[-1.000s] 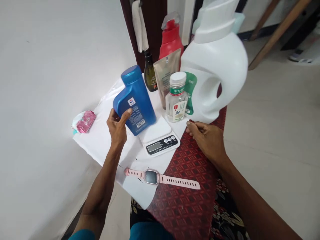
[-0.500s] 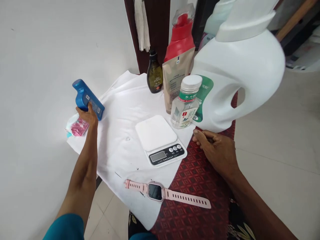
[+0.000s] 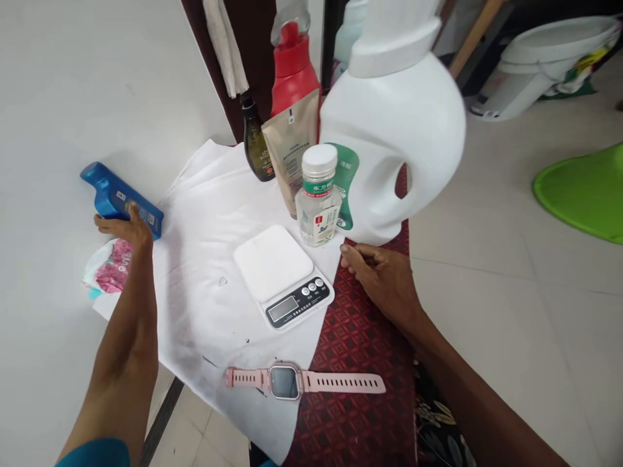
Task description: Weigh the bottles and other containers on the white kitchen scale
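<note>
At the far left of the head view, my left hand [image 3: 127, 227] is beside a blue bottle [image 3: 127, 200] near the wall. Its thumb lies over the bottle's label while the other visible fingers stretch out to the left, spread apart. My right hand [image 3: 382, 275] rests on the red patterned cloth [image 3: 363, 363], fingers curled in and thumb against them; nothing shows in it. Between the hands sits a white kitchen scale [image 3: 275, 263] with a bare platform. A clear bottle with a white cap [image 3: 318, 198] stands just behind the scale, near my right hand.
A pink smartwatch [image 3: 285, 381] lies in front on the white cloth [image 3: 189, 324]. Behind stand a large white detergent jug [image 3: 389, 110], a red-topped bottle with a beige label [image 3: 292, 133] and a dark bottle [image 3: 257, 143]. A pink packet [image 3: 113, 269] is at the left edge.
The view has turned right, so things appear shifted left. My left hand's fingers have spread outward beside the blue bottle. My right hand stays curled on the cloth.
</note>
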Action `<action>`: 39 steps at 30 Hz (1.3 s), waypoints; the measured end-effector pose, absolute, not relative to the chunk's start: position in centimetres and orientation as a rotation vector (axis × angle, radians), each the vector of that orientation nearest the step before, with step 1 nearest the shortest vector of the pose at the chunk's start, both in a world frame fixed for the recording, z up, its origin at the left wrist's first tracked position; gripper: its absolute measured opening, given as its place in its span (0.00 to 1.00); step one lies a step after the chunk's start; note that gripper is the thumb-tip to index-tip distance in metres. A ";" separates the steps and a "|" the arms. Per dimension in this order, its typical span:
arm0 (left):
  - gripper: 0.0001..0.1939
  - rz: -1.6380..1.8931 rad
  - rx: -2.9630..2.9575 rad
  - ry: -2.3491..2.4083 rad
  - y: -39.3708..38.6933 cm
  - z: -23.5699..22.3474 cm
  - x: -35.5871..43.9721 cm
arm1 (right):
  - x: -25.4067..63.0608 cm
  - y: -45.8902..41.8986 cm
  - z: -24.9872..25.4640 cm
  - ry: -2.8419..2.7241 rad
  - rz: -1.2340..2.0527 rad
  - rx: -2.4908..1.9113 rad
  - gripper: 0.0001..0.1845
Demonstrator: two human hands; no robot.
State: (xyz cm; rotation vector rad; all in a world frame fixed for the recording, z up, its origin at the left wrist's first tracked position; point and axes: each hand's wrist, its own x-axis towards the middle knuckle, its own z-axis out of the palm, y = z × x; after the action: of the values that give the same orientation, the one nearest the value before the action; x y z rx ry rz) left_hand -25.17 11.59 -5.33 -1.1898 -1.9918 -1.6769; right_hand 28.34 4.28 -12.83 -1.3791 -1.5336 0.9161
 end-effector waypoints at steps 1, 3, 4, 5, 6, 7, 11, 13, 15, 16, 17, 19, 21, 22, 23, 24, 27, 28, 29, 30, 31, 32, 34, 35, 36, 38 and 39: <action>0.50 -1.652 -1.099 -1.965 11.3 -5.1 -23.8 | 28.3 4.3 -12.9 -1.533 0.916 -1.373 0.26; 0.61 -1.571 -0.990 -1.885 10.5 -4.8 -19.4 | 28.3 4.5 -13.1 -1.532 0.917 -1.359 0.26; 0.60 -1.531 -1.089 -1.847 10.0 -4.8 -16.5 | 28.3 4.5 -13.2 -1.530 0.916 -1.349 0.26; 0.55 -1.536 -1.251 -1.831 9.4 -4.9 -13.2 | 28.3 4.6 -13.3 -1.527 0.914 -1.337 0.26; 0.49 -1.578 -1.434 -1.827 8.7 -5.1 -9.6 | 28.3 4.6 -13.3 -1.524 0.913 -1.323 0.26; 0.43 -1.610 -1.631 -1.842 8.0 -5.4 -6.0 | 28.3 4.6 -13.3 -1.519 0.914 -1.309 0.25; 0.38 -1.571 -2.114 -1.842 6.0 -6.3 6.3 | 28.2 4.4 -13.0 -1.512 0.913 -1.254 0.25; 0.40 -1.544 -2.158 -1.865 6.0 -6.5 9.5 | 28.2 4.3 -12.9 -1.513 0.916 -1.232 0.25; 0.38 -1.535 -2.160 -1.915 6.6 -6.7 11.0 | 28.3 4.3 -12.7 -1.510 0.921 -1.207 0.26; 0.37 -1.539 -2.152 -1.949 7.0 -6.7 11.3 | 28.3 4.3 -12.7 -1.507 0.922 -1.195 0.26; 0.35 -1.553 -2.136 -1.989 7.4 -6.8 11.3 | 28.3 4.3 -12.7 -1.507 0.922 -1.182 0.26; 0.35 -1.605 -2.086 -2.073 7.9 -6.7 11.3 | 28.3 4.3 -12.6 -1.505 0.916 -1.165 0.25; 0.36 -1.682 -2.037 -2.121 7.8 -6.4 11.1 | 28.3 4.3 -12.5 -1.502 0.916 -1.157 0.25; 0.37 -1.727 -2.016 -2.117 7.6 -6.1 11.0 | 28.3 4.3 -12.5 -1.502 0.920 -1.156 0.25; 0.37 -1.774 -1.997 -2.091 7.2 -5.7 10.8 | 28.4 4.3 -12.4 -1.501 0.924 -1.159 0.24; 0.37 -1.819 -1.981 -2.046 6.8 -5.2 10.5 | 28.4 4.3 -12.4 -1.502 0.929 -1.163 0.24; 0.38 -1.895 -1.971 -1.874 5.2 -3.1 9.3 | 28.5 4.2 -12.2 -1.509 0.936 -1.176 0.24; 0.38 -1.884 -1.977 -1.835 4.5 -2.3 8.7 | 28.5 4.2 -12.1 -1.509 0.935 -1.180 0.24; 0.38 -1.853 -1.982 -1.818 3.7 -1.6 8.0 | 28.6 4.2 -12.1 -1.508 0.935 -1.182 0.24; 0.37 -1.804 -1.979 -1.824 2.9 -1.1 7.4 | 28.6 4.1 -12.0 -1.509 0.936 -1.182 0.24; 0.37 -1.747 -1.965 -1.848 2.1 -0.7 6.7 | 28.6 4.1 -12.0 -1.508 0.936 -1.183 0.24; 0.37 -1.692 -1.944 -1.882 1.4 -0.5 6.1 | 28.6 4.1 -12.0 -1.510 0.936 -1.184 0.24; 0.37 -1.631 -1.904 -1.946 0.0 -0.6 5.1 | 28.5 4.0 -12.0 -1.517 0.932 -1.186 0.24; 0.36 -1.628 -1.893 -1.973 -0.5 -1.0 4.7 | 28.5 4.0 -12.1 -1.520 0.928 -1.190 0.24; 0.36 -1.636 -1.892 -1.995 -0.9 -1.4 4.4 | 28.5 4.0 -12.1 -1.522 0.922 -1.198 0.24; 0.36 -1.663 -1.899 -2.027 -1.3 -2.3 4.2 | 28.4 4.0 -12.2 -1.530 0.908 -1.218 0.24; 0.35 -1.673 -1.898 -2.037 -1.4 -2.8 4.2 | 28.4 4.0 -12.3 -1.535 0.902 -1.229 0.24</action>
State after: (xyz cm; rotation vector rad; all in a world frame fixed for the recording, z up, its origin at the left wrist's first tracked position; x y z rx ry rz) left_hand 4.18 -1.39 -2.78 -1.8983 -2.0371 -1.6735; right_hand 28.38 3.95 -12.27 -1.2287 -1.5345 0.9023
